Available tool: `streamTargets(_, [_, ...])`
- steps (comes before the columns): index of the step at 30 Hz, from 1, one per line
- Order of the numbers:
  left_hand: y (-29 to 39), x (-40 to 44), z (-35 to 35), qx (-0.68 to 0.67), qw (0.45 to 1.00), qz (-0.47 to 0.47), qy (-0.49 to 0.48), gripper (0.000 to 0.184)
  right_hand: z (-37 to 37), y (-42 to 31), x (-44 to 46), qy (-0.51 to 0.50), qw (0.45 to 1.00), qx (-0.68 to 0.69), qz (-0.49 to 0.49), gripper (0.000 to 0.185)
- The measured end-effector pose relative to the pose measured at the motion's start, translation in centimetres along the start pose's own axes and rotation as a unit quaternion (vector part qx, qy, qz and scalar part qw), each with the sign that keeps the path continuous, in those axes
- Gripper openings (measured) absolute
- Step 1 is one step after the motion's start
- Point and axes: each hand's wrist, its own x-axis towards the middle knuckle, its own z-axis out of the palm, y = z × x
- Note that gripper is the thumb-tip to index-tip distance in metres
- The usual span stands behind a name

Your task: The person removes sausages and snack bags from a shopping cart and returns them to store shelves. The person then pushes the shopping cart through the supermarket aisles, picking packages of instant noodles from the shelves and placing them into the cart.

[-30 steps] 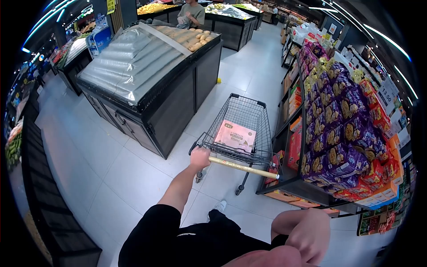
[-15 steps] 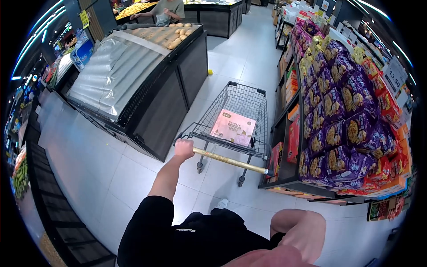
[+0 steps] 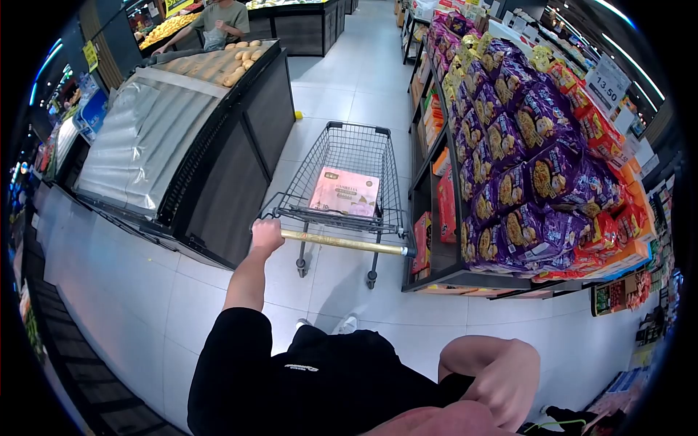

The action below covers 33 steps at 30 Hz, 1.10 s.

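Observation:
My left hand (image 3: pixel 267 236) is wrapped round the left end of the yellowish handle bar (image 3: pixel 342 240) of a wire shopping cart (image 3: pixel 358 126). Inside the cart lies a pink box (image 3: pixel 346 192) with a floral print and the word Camellia. My right hand (image 3: pixel 502 392) is raised close in front of me at the lower right, arm bent and fingers curled in. What it holds, if anything, is hidden. It is away from the cart.
Purple snack packs (image 3: pixel 520 152) fill a shelf display along the right, with a 13.50 price sign (image 3: pixel 608 83). On the left stands a dark-sided produce stand (image 3: pixel 233 149) under a silvery cover (image 3: pixel 138 145), with potatoes (image 3: pixel 240 62) at its far end. Another person (image 3: pixel 225 22) stands behind it.
The cart, stands and shelf have shifted left and slightly up in view. My left hand keeps its hold on the handle bar. My right hand stays curled and raised.

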Motion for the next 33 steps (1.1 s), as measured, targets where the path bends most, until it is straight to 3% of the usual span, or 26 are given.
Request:
streamTargets(13, [0.8, -1.9, -0.8, -0.029, 0.999, -0.001, 0.034, 0.002, 0.3, 0.9, 3.4, -0.011, 0.999, 0.020, -0.039, 0.013])
streamTargets(15, [1.0, -2.2, -0.9, -0.039, 0.998, 0.000, 0.051, 0.003, 0.3, 1.0, 2.1, -0.162, 0.981, 0.091, -0.059, 0.022])
streamTargets(16, [1.1, -2.4, -1.0, -0.044, 0.997, 0.001, 0.056, 0.003, 0.1, 1.9, 1.6, -0.159, 0.981, 0.093, -0.060, 0.022])
streamTargets(18, [1.2, -2.7, -1.1, -0.043, 0.998, 0.000, 0.053, 0.003, -0.9, 4.6, 0.7, 0.065, 0.964, 0.173, -0.190, 0.026])
streamTargets(19, [1.4, -2.9, -1.2, -0.041, 0.998, -0.002, 0.054, 0.004, -1.5, 5.9, 0.0, 0.204, 0.935, 0.212, -0.200, 0.017])
streamTargets(20, [1.5, -3.0, -1.3, -0.042, 0.998, 0.003, 0.049, 0.004, -2.4, 7.5, -2.0, 0.287, 0.895, 0.297, -0.168, 0.024])
streamTargets(21, [1.7, -3.2, -1.4, -0.046, 0.998, -0.002, 0.053, 0.004, -1.0, 10.6, -3.3, 0.390, 0.838, 0.290, -0.247, 0.048])
streamTargets(23, [1.7, -3.3, -1.5, -0.048, 0.997, 0.000, 0.055, 0.005, 0.9, 12.8, -4.5, 0.617, 0.704, 0.290, -0.200, 0.055])
streamTargets(33, [2.1, -3.9, -1.7, -0.059, 0.995, -0.011, 0.085, 0.006, 1.2, 14.3, -5.1, 0.618, 0.684, 0.336, -0.196, 0.053])
